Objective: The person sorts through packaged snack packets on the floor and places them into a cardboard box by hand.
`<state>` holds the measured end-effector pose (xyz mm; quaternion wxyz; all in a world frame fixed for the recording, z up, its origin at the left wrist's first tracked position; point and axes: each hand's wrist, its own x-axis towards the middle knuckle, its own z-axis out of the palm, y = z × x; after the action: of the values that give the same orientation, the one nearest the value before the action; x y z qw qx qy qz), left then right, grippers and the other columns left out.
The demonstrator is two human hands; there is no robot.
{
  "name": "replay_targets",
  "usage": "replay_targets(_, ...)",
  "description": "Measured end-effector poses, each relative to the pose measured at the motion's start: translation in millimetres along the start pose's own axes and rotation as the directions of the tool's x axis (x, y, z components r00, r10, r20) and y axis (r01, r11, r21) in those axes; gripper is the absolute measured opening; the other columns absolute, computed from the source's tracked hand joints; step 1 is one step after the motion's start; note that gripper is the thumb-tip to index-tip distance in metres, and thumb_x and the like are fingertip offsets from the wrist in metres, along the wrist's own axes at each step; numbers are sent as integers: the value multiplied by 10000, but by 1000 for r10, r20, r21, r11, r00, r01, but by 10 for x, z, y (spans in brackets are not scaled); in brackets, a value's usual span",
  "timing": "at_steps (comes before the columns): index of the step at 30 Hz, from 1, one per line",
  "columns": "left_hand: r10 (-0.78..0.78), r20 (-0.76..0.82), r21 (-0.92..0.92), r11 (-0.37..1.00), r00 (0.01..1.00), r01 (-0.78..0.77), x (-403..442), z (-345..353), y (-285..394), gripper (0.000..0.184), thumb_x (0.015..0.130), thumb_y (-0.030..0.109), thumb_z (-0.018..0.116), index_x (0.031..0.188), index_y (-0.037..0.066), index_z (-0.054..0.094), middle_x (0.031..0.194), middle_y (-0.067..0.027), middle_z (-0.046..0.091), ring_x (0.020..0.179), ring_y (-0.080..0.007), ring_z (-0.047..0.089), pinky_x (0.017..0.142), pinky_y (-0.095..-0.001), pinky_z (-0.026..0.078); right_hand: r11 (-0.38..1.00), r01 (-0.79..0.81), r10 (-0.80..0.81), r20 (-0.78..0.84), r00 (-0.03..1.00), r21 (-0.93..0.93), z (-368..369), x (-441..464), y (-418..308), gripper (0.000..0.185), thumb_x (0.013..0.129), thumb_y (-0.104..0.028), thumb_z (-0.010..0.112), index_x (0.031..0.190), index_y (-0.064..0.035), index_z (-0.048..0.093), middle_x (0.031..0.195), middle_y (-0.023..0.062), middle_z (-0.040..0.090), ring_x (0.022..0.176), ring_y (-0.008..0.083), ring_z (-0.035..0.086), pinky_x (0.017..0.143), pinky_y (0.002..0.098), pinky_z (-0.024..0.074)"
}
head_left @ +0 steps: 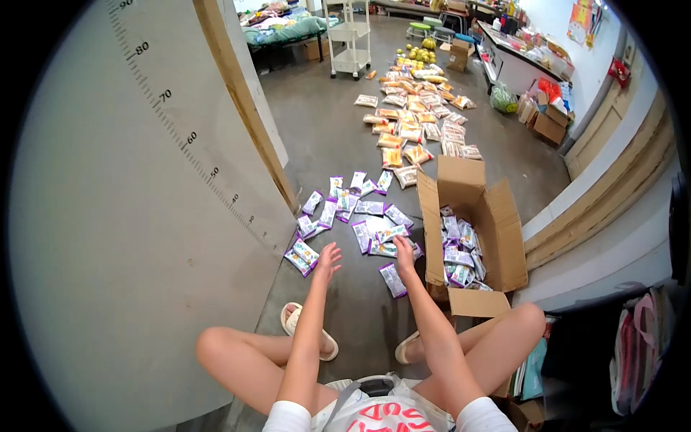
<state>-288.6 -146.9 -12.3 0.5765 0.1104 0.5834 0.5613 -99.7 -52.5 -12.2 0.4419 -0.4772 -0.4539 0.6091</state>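
My left hand (pixel 329 261) hovers above the floor, its fingers apart and nothing in it, just right of some purple and white packets (pixel 305 252). At the near edge of the middle packets, my right hand (pixel 404 252) reaches down beside a packet (pixel 392 234); its fingers partly overlap the packets, and a firm hold cannot be made out. One packet (pixel 393 280) lies nearer to me, below the right hand. To the right stands an open cardboard box (pixel 508 234) with its flaps up, holding several of the same packets (pixel 461 255).
Orange and white bags (pixel 410 129) cover the floor ahead, with yellow-green round items (pixel 417 54) beyond. A white rolling cart (pixel 350 61) stands at the back. A ruler-marked panel (pixel 144 216) is on my left. A dark bag (pixel 576 360) sits at the lower right.
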Motion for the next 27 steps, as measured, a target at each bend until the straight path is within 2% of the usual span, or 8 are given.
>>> replay_targets(6, -73, 8, -10, 997, 997, 73, 96, 55, -301, 518, 685, 410, 442, 1104, 140, 302, 1104, -84, 372, 993, -238, 352, 795, -439, 253, 999, 27, -32, -102, 994, -46, -146, 11, 435, 351, 719, -206, 474, 987, 19, 449, 877, 55, 497, 795, 120, 441, 720, 224, 324)
replay_targets(7, -90, 15, 7, 996, 996, 90, 99, 84, -337, 546, 691, 408, 434, 1126, 126, 262, 1110, -85, 368, 997, -236, 349, 797, -430, 256, 999, -38, 36, -128, 991, -11, -169, -3, 451, 342, 716, -187, 474, 979, 30, 450, 889, 63, 494, 824, 130, 440, 747, 229, 320)
replay_targets(9, -123, 30, 40, 992, 992, 121, 128, 133, -430, 605, 703, 406, 417, 1168, 98, 182, 1121, -87, 359, 1003, -231, 341, 802, -411, 263, 999, -38, 36, -152, 988, -7, -230, -34, 496, 343, 715, -186, 476, 978, 32, 448, 909, 70, 489, 853, 138, 435, 765, 232, 313)
replay_targets(14, -198, 59, 24, 980, 978, 197, 227, 246, -741, 595, 695, 418, 419, 1163, 119, 205, 1120, -84, 361, 1000, -221, 345, 785, -382, 279, 997, -42, 53, -180, 982, 63, -388, -5, 677, 326, 720, -162, 464, 980, 32, 439, 961, 90, 471, 897, 151, 427, 783, 232, 310)
replay_targets(19, -323, 88, 2, 946, 942, 324, 267, 405, -1133, 583, 684, 431, 428, 1142, 112, 259, 1117, -74, 359, 980, -213, 353, 755, -373, 312, 996, -23, -3, -281, 960, -86, -590, 224, 1107, 315, 678, -109, 492, 959, 19, 431, 949, 110, 464, 901, 182, 424, 788, 256, 314)
replay_targets(22, -462, 130, 57, 887, 877, 458, 224, 593, -1284, 605, 679, 439, 433, 1148, 106, 248, 1128, -82, 339, 965, -218, 357, 735, -376, 329, 894, -93, -48, -300, 953, -438, -742, 282, 1250, 379, 661, -136, 510, 986, 28, 401, 962, 137, 454, 901, 221, 428, 783, 286, 322)
replay_targets(26, -458, 11, 345, 836, 889, 427, 333, 863, -1419, 533, 644, 378, 528, 1034, 53, 365, 1031, -113, 410, 874, -220, 424, 660, -349, 377, 817, -341, 83, -489, 868, -465, -759, 333, 1225, 487, 618, -211, 548, 998, 45, 380, 965, 173, 447, 895, 271, 430, 763, 320, 331)
replay_targets(27, -378, -31, 424, 833, 925, 355, 429, 916, -1505, 532, 621, 371, 552, 998, 37, 381, 1003, -120, 425, 868, -237, 435, 657, -358, 382, 798, -266, -11, -454, 891, -541, -812, 366, 1286, 495, 609, -232, 557, 977, 53, 390, 913, 176, 469, 855, 274, 450, 736, 322, 345)
